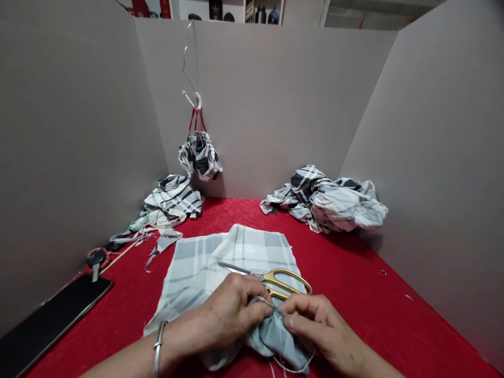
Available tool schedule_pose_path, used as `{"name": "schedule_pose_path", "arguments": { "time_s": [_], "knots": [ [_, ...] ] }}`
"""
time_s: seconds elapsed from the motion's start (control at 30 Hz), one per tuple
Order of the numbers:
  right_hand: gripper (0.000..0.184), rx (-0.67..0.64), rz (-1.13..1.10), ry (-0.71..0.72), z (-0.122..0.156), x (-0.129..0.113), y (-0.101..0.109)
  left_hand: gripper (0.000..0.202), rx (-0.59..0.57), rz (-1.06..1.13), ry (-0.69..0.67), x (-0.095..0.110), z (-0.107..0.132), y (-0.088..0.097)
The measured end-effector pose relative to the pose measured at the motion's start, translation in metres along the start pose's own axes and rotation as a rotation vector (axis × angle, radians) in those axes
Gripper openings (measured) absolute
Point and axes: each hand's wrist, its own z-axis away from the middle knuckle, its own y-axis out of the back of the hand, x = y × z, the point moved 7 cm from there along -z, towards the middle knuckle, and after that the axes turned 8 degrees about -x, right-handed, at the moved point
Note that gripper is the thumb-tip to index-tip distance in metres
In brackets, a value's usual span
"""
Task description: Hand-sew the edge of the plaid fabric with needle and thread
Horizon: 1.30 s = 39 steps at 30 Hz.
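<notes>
Between my two hands is a gathered piece of grey-white fabric point(271, 338), with a thin white cord and loose threads hanging from its lower edge. My left hand point(236, 310), a silver bracelet at its wrist, pinches the gathered edge and the cord. Close beside it, my right hand point(318, 323) pinches the same edge between thumb and forefinger. Just beyond the fingers lie gold-handled scissors point(281, 277), blades pointing left. They rest on a flat grey-and-white checked cloth point(236, 244), part of which is hidden under my left hand and forearm.
A checked fabric pouch point(200, 157) hangs by red cords from a white hook point(198, 100) on the back panel. Checked cloth heaps lie back left point(173, 197) and back right point(338, 202). A phone point(59, 315) is at the left edge. Grey panels point(275, 105) enclose the red tabletop point(354, 283).
</notes>
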Motion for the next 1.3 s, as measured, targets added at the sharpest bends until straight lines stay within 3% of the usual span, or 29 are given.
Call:
{"name": "schedule_pose_path", "arguments": {
  "time_s": [0.1,0.23,0.43,0.87,1.3],
  "knots": [
    [0.031,-0.002,-0.006,0.020,0.001,-0.002,-0.001,0.015,0.009,0.040,-0.006,0.001,-0.001,-0.001],
    [0.032,0.021,-0.012,0.017,0.002,-0.007,0.001,0.019,0.029,0.341,0.070,-0.013,-0.002,-0.001],
    [0.029,0.004,-0.027,0.014,0.002,-0.008,0.000,0.024,-0.072,0.593,0.143,-0.023,-0.002,-0.009],
    [0.027,-0.018,-0.008,0.022,0.002,-0.003,0.002,0.015,-0.051,0.689,0.197,-0.032,-0.003,-0.010],
    [0.027,-0.019,-0.065,0.011,0.002,-0.002,-0.001,0.019,-0.072,0.830,0.220,-0.035,-0.003,-0.016]
  ]
}}
